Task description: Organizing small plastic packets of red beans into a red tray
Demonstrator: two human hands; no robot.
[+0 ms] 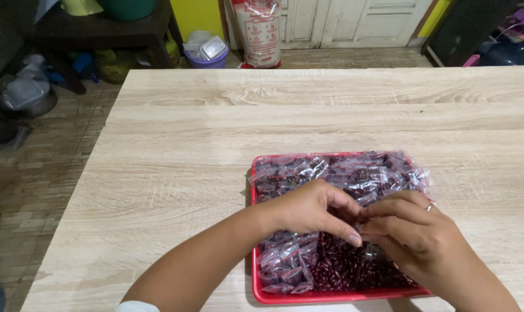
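A small clear plastic bag is pinched between the fingertips of the left hand and the right hand, thumbs and forefingers closed on it just above the red tray. The step in hand is judged to be the filling or sealing of one packet; which of the two cannot be told, since the bag's mouth is hidden by the fingers. A steady pinch along the bag's upper edge is called for next. Loose red beans are heaped at the tray's near end, and filled small packets are piled at the far end and along the left side, crowding the hands. The wooden table lies bare around the tray; a tall printed sack stands well apart on the floor beyond
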